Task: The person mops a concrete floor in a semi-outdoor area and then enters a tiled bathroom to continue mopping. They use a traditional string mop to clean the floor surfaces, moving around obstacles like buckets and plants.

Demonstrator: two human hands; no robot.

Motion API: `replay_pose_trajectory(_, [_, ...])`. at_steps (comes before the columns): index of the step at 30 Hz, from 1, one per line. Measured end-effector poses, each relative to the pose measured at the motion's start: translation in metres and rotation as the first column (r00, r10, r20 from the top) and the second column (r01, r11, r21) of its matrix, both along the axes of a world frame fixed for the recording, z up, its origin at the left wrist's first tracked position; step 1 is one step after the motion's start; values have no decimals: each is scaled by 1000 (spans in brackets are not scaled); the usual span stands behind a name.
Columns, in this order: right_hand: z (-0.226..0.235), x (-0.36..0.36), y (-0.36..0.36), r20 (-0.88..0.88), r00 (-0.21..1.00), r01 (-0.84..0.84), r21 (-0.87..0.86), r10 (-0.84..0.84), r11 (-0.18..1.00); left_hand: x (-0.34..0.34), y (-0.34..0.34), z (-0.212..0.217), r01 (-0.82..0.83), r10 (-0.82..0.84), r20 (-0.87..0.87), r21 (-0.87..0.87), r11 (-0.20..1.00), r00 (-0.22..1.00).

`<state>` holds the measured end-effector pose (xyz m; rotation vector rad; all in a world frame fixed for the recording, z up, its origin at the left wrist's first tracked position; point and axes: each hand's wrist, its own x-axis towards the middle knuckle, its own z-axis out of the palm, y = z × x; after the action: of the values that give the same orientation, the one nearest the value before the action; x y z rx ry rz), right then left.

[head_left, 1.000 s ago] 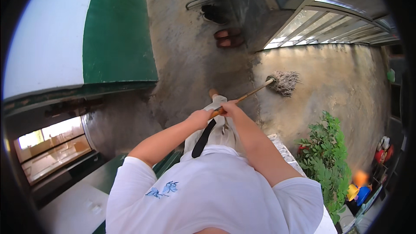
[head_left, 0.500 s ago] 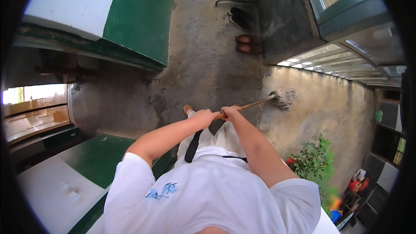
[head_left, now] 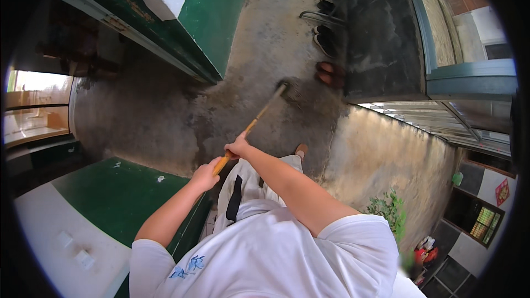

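**Mop (head_left: 264, 110) held out over concrete floor (head_left: 270, 33)**

The left hand (head_left: 205, 174) has a closed grip round the handle (head_left: 222, 163)'s near end; the right hand (head_left: 238, 147), likewise closed, just beyond. The mop head (head_left: 284, 85), hard to make out, seems to rest near brown slip-ons (head_left: 329, 74), by the floor's edge along the dark wall (head_left: 383, 38).

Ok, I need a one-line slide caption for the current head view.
Left hand and right hand grip a slanting mop handle, its far end near brown shoes.
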<state>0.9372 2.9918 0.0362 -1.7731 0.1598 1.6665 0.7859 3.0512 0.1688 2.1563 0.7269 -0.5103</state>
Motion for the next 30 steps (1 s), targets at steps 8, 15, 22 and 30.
replay_pose_trajectory(8, [-2,80,16,382,924,5,26,-14,1000,94,14,-71,-545,514,-184,-324,773,838])
replay_pose_trajectory(15, [87,92,-30,-265,872,434,33,-411,900,244,17,-172,-628,686,-60,-466,623,725])
replay_pose_trajectory(22, [134,172,-30,-557,543,752,-9,-628,659,345,5,-103,-612,584,-190,-320,723,789])
replay_pose_trajectory(30, [115,250,28,-619,482,812,48,-620,582,420,83,-81,-516,502,-198,-568,641,842])
